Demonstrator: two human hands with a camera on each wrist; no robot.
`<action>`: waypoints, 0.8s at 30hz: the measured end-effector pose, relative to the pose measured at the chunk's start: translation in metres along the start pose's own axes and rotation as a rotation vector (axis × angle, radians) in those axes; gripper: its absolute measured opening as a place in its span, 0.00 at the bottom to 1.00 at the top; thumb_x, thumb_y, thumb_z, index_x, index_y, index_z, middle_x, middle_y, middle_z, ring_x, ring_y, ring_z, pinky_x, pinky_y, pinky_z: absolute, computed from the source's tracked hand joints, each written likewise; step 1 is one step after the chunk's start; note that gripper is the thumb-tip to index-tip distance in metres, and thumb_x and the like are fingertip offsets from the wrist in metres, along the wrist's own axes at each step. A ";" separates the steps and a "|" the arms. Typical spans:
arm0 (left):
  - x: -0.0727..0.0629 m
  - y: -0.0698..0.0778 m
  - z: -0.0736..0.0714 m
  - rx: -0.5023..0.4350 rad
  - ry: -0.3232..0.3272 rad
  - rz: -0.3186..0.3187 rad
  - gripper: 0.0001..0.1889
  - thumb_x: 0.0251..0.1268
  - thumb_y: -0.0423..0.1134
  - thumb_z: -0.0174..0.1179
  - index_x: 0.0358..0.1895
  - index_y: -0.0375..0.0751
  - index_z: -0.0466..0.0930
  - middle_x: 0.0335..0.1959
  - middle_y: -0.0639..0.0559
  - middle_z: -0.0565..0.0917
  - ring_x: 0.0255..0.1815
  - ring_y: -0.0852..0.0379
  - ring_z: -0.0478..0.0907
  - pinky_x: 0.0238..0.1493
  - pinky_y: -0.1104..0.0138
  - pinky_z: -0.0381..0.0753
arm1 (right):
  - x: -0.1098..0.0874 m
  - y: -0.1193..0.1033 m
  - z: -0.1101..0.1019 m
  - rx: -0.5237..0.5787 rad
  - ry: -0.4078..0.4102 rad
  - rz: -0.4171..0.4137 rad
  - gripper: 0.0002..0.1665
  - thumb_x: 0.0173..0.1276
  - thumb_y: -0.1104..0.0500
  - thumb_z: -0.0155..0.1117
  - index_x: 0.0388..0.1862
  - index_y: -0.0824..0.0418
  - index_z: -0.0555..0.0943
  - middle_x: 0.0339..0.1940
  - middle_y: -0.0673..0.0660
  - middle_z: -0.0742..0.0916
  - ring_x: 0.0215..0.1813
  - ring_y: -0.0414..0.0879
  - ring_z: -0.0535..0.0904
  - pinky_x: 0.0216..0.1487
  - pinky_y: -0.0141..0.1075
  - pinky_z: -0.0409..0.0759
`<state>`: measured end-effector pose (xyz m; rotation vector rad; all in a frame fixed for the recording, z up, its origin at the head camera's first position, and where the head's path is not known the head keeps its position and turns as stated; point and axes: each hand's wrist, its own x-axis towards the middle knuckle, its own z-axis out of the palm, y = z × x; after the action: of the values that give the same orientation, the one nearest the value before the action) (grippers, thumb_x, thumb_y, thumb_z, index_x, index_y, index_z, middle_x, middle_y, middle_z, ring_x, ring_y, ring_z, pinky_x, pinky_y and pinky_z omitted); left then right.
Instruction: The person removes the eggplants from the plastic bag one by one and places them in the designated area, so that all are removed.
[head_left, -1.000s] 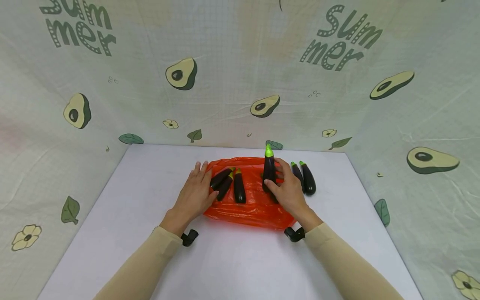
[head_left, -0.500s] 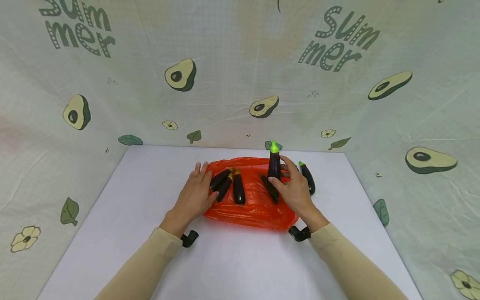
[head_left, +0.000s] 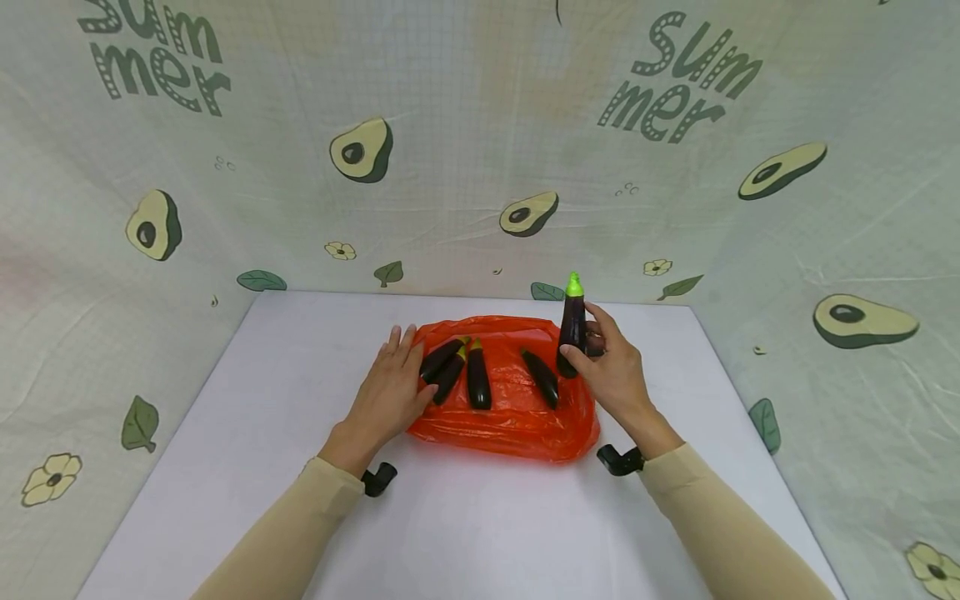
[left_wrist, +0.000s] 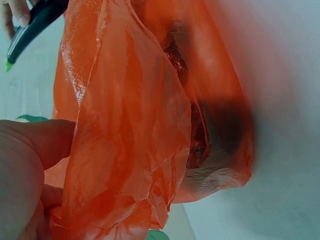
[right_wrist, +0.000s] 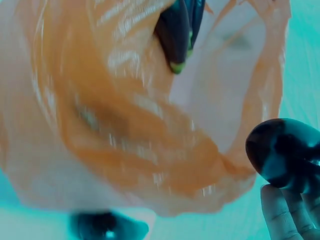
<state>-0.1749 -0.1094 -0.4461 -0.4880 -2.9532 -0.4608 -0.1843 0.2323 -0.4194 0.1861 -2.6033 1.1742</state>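
My right hand holds an eggplant upright, green stem up, over the right rim of a red plastic bag. In the right wrist view, fingers lie along the dark eggplant. My left hand grips the bag's left rim, thumb inside. In the left wrist view, its thumb partly disappears behind the thin plastic. Several eggplants lie in the opened bag: a pair by my left thumb, one in the middle, another at the right.
The bag lies on a white table near its back edge. Behind stands a cloth backdrop printed with avocados. Black wrist cameras, the left one and the right one, jut out from under my sleeves.
My right hand has carried the upright eggplant rightward from inside the bag to its right rim, uncovering another eggplant there. The eggplants on the table's right are now hidden behind my hand. My left hand stays.
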 end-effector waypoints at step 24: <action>-0.003 0.001 0.000 0.009 -0.020 -0.008 0.43 0.72 0.49 0.69 0.80 0.28 0.61 0.85 0.33 0.55 0.88 0.35 0.46 0.84 0.43 0.54 | 0.019 0.090 -0.055 -0.247 0.025 0.242 0.44 0.79 0.51 0.63 0.86 0.56 0.57 0.71 0.74 0.79 0.64 0.70 0.81 0.55 0.63 0.84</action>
<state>-0.1722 -0.1097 -0.4461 -0.4821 -2.9762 -0.4465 -0.2118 0.3327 -0.4429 -0.1976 -2.7755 0.9035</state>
